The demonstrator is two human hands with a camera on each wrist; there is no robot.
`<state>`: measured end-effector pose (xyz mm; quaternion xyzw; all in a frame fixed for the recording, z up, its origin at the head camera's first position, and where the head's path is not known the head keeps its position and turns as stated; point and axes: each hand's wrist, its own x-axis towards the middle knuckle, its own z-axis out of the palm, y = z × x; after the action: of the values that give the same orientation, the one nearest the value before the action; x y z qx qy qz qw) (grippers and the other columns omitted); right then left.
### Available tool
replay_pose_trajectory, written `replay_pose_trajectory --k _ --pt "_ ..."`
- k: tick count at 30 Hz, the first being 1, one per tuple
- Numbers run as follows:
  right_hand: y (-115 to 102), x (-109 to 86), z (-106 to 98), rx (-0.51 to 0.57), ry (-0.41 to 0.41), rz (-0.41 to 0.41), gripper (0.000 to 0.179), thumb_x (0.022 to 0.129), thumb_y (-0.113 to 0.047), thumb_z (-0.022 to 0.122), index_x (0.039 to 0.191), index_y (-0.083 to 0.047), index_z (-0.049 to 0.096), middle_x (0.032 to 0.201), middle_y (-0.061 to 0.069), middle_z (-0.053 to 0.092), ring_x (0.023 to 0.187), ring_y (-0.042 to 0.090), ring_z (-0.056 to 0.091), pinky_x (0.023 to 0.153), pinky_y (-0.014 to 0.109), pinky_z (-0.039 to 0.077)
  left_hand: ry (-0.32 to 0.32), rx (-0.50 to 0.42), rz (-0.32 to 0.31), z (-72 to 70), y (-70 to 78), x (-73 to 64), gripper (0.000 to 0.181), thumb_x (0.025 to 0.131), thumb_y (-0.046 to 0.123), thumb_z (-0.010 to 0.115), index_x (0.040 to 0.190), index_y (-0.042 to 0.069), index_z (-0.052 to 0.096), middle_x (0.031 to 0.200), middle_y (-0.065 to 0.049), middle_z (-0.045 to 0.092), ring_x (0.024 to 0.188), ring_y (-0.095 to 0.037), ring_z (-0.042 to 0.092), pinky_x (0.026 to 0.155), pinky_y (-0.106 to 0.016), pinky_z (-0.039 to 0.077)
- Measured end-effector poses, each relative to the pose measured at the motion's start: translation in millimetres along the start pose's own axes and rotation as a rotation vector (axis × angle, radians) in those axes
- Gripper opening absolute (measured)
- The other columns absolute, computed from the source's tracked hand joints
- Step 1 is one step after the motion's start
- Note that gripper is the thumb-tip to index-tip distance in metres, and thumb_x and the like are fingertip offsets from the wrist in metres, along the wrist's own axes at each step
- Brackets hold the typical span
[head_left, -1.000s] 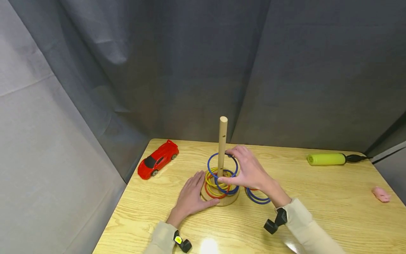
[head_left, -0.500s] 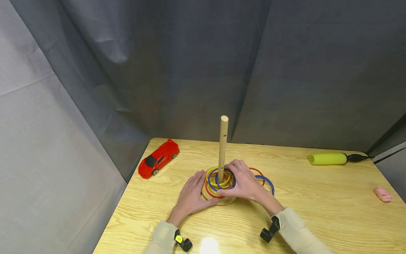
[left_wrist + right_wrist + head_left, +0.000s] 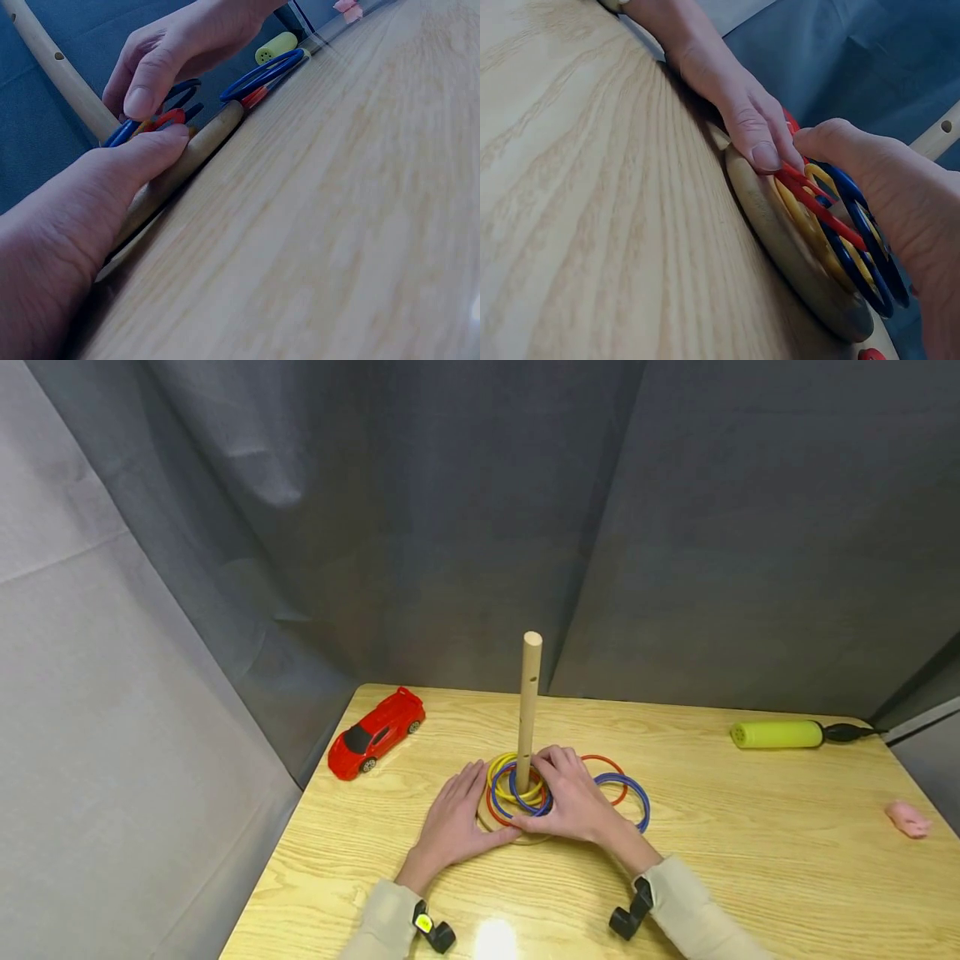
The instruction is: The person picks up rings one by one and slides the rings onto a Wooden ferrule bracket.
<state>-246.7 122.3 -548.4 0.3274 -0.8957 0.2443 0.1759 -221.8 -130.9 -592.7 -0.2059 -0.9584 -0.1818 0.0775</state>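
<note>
In the head view an upright wooden peg (image 3: 529, 710) rises from a round wooden base (image 3: 780, 232). Yellow, red and blue rings lie loosely piled around its foot. My left hand (image 3: 457, 822) rests against the base's left side, fingers fairly straight, its thumb along the near rim. From the right, my right hand (image 3: 573, 797) holds a blue ring (image 3: 498, 802) between thumb and fingers, low around the peg on top of the pile. In the right wrist view that hand's thumb is beside the blue rings (image 3: 851, 187); its other fingertips are hidden.
Right of the base lie a red ring (image 3: 611, 763) and blue rings (image 3: 639, 792) on the wooden table (image 3: 720, 843). A red toy car (image 3: 377, 732) stands at the left. Farther right are a yellow-green cylinder with a black nozzle (image 3: 777, 734) and a small pink pig-like figure (image 3: 907, 819).
My right hand has lowered the blue ring along the peg onto the pile and shifted slightly nearer. The loose rings at the right have moved a little. My left hand has stayed in place.
</note>
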Motion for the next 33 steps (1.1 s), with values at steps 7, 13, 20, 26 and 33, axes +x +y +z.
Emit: replay_pose_trajectory --k 7,13,20,26,33 --pt "-1.0 -3.5 1.0 -0.001 -0.006 -0.004 0.1 0.074 -0.076 0.078 0.141 -0.005 0.061 0.141 0.014 0.054 0.126 0.034 0.049 0.1 0.056 0.046 -0.007 0.004 0.0 -0.5 -0.1 0.1 0.125 0.079 0.096 0.046 0.167 0.011 0.024 0.172 -0.006 0.027 0.16 -0.023 0.021 0.129 -0.043 0.025" --pt "-2.1 -9.3 -4.7 0.056 -0.019 0.019 0.104 0.075 -0.073 0.08 0.152 -0.009 0.051 0.153 0.014 0.048 0.138 0.035 0.044 0.107 0.062 0.043 -0.021 0.008 -0.01 -0.6 0.2 0.2 0.126 0.078 0.098 0.045 0.168 0.012 0.023 0.173 -0.005 0.026 0.16 -0.022 0.02 0.129 -0.042 0.023" --pt "2.7 -26.1 -18.9 0.107 0.025 0.06 0.105 0.075 -0.062 0.087 0.156 -0.01 0.046 0.154 0.013 0.048 0.139 0.033 0.045 0.111 0.064 0.038 -0.037 -0.033 -0.017 -1.5 1.4 0.1 0.129 0.078 0.096 0.049 0.168 0.01 0.019 0.174 -0.006 0.023 0.161 -0.022 0.016 0.13 -0.043 0.021" --pt "17.1 -51.5 -32.2 0.1 0.073 0.137 0.103 0.072 -0.056 0.091 0.152 -0.007 0.05 0.153 0.013 0.049 0.139 0.036 0.044 0.108 0.066 0.039 -0.04 -0.019 -0.009 -0.5 1.6 0.6 0.13 0.077 0.096 0.05 0.168 0.008 0.018 0.174 -0.008 0.022 0.161 -0.024 0.017 0.13 -0.042 0.021" --pt "39.0 -83.2 -43.7 0.094 0.108 0.26 0.105 0.07 -0.054 0.094 0.152 -0.006 0.05 0.151 0.015 0.049 0.136 0.037 0.044 0.106 0.062 0.038 -0.04 -0.006 -0.007 -0.6 0.3 -0.1 0.131 0.077 0.098 0.047 0.168 0.007 0.019 0.174 -0.008 0.022 0.161 -0.024 0.017 0.13 -0.042 0.02"
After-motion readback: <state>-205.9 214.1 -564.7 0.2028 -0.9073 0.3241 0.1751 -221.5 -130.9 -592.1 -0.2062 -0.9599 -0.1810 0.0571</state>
